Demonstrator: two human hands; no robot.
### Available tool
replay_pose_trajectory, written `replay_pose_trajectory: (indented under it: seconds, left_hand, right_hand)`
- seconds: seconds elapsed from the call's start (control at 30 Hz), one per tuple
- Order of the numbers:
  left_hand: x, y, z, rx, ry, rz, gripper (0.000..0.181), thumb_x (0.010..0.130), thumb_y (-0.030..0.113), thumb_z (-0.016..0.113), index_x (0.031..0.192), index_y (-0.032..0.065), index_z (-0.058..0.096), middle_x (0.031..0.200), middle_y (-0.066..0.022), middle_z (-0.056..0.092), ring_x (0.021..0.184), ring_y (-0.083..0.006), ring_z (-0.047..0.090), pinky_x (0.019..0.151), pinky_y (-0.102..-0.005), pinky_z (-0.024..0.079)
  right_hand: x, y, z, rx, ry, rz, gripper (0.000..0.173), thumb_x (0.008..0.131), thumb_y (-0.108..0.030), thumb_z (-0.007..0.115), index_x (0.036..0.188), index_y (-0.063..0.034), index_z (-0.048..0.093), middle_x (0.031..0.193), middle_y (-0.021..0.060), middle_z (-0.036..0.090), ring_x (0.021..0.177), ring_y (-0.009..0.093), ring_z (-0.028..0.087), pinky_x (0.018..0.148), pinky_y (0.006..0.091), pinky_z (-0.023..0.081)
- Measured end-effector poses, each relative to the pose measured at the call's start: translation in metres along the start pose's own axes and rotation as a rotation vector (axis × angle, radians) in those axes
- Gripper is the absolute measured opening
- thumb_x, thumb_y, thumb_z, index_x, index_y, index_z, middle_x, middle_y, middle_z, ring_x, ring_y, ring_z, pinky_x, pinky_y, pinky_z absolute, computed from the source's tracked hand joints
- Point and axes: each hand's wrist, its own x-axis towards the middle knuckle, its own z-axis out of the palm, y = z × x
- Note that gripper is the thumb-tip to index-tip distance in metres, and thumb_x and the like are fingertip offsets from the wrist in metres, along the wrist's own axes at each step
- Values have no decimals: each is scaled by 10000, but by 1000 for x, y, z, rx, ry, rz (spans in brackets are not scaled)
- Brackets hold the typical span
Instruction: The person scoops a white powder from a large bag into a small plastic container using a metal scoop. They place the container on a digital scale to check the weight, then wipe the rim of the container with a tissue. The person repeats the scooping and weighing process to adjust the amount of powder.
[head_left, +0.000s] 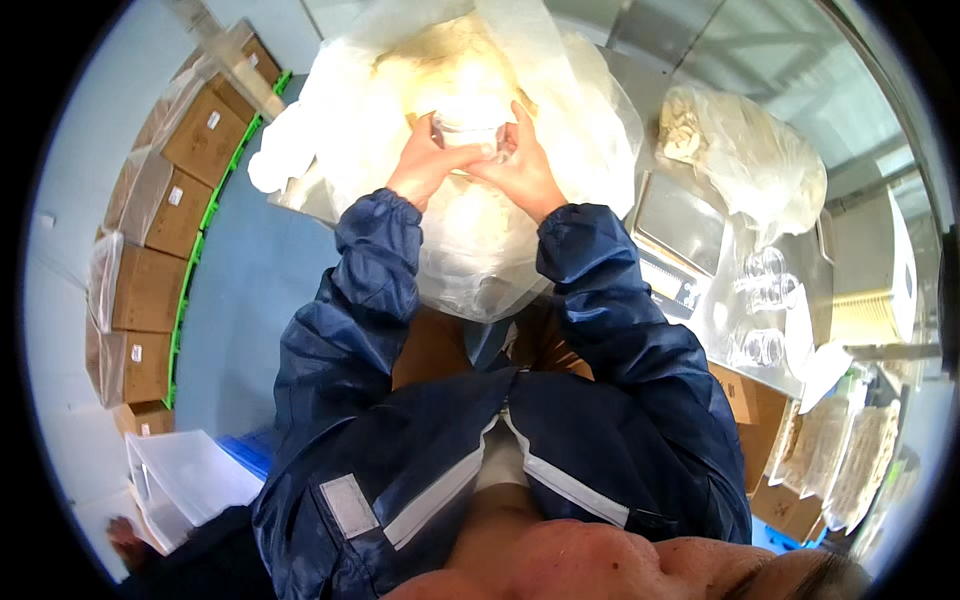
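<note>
My left hand (433, 159) and my right hand (523, 163) grip a clear, round jar (471, 133) from both sides, with the fingers meeting at its near side. The jar is over a large translucent plastic bag (480, 277), opened wide in front of me. Inside the bag, beyond the jar, lies pale yellowish material (442, 56); glare hides its details and what the jar holds.
A metal scale (681, 217), a tied plastic bag (757, 161) and several clear jars (763, 349) are on the steel table at right. Cardboard boxes (154, 289) stand on green pallets at left. A co-worker's hand (124, 538) shows at lower left, near a white plastic bin (191, 476).
</note>
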Motion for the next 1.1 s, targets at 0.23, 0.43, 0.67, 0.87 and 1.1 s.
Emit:
replay_pose_trajectory:
  seconds: [0.23, 0.43, 0.67, 0.87, 1.1]
  left_hand:
    - [7, -40, -14, 419, 312, 267, 806, 623, 253, 884, 1272, -65, 527, 1239, -245, 602, 1166, -347, 603, 1010, -397, 481]
    - [-5, -36, -11, 658, 368, 266, 800, 629, 302, 868, 1261, -40, 518, 1181, -256, 609, 1096, -412, 607, 958, -425, 489]
    - [15, -49, -20, 709, 251, 267, 857, 682, 372, 817, 1360, -9, 456, 1230, -200, 570, 1112, -368, 586, 974, -465, 454]
    - [6, -67, -21, 757, 184, 370, 847, 691, 363, 822, 1362, -10, 464, 1237, -206, 574, 1132, -360, 581, 987, -449, 454]
    - [-3, -82, -27, 772, 164, 418, 835, 701, 352, 828, 1365, -10, 473, 1245, -214, 579, 1156, -351, 575, 1003, -429, 453]
  right_hand:
    - [-4, -79, -41, -459, -70, -31, 691, 818, -250, 821, 1385, 2, 516, 1380, 148, 527, 1129, 256, 606, 939, 357, 504]
    - [48, -134, 3, -1335, 21, -558, 338, 818, -80, 693, 1155, -97, 675, 1293, 123, 563, 1048, 346, 608, 847, 427, 526]
    - [156, -137, 231, -963, -640, -646, 391, 845, -115, 597, 1236, -101, 611, 1107, 182, 653, 1054, 393, 622, 933, 455, 502]
    - [225, -10, 364, -1143, -751, -464, 790, 780, -283, 755, 1483, -210, 402, 1489, 194, 420, 1228, 388, 574, 1017, 428, 496]
    - [210, 50, 404, -1323, -797, -277, 666, 776, -426, 794, 1388, -281, 575, 1319, 178, 551, 1162, 383, 618, 957, 467, 517]
